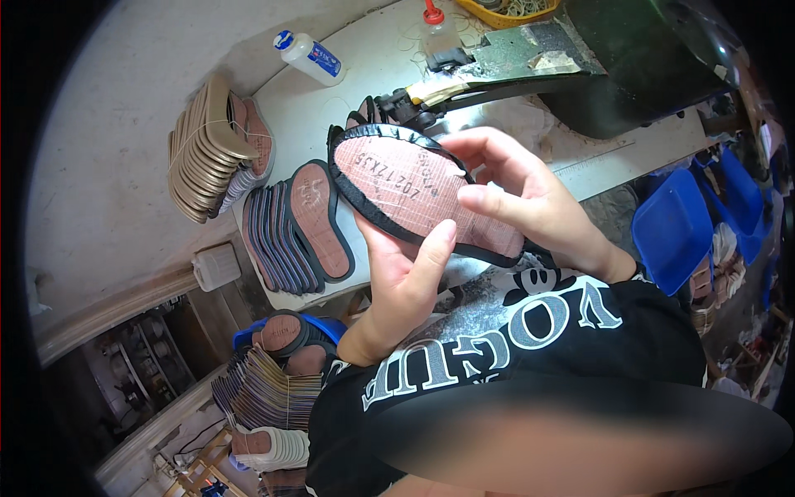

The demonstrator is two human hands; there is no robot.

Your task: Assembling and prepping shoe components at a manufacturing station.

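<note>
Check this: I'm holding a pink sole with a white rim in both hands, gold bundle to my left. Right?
The rim is black, not white, as the head view shows. Your left hand and right hand hold the pink sole; the gold bundle is to your left.

Black top (580,356) with large grey white-edged letters (476,356), cartoon face (534,282)

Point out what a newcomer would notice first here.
First, the pink, black-edged sole-shaped piece, held between the left hand and right hand near the picture's centre. Next, the string-tied stack of gold pieces at upper left, then the bright blue plastic on the right.
</note>
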